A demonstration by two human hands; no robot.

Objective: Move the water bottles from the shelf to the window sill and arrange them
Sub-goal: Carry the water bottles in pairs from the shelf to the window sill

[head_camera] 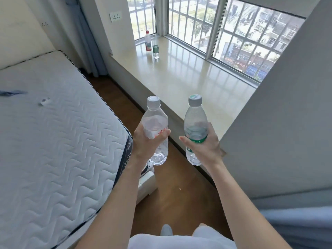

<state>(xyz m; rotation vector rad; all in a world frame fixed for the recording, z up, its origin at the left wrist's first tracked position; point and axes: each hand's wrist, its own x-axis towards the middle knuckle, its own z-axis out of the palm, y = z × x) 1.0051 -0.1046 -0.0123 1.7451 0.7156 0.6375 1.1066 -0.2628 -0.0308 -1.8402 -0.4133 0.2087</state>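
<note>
Off to the left of the hands lies the bed (53,132), a bare white quilted mattress filling that whole side. Ahead of the hands and to their right runs the window sill (188,78), a wide glossy cream ledge under the barred window (233,36). Below and between both hands is the brown wooden floor (179,186), a narrow strip between bed and sill. Now the hands themselves: the left hand (145,141) has fingers and thumb wrapped round the middle of a clear red-printed bottle (155,115), held upright with its grey cap on top and a little water at the bottom. Just beside it, apart and not touching, the right hand (204,142) grips a green-labelled bottle (195,115) round its waist, also upright and capped, right at the near edge of the sill. Far ahead of the left hand, at the sill's far corner by the glass, stand two more: a red-capped bottle (148,41) and, just beside it on the nearer side, a small green-banded bottle (155,49). Beyond those, up on the wall, sits a wall socket (115,16).
</note>
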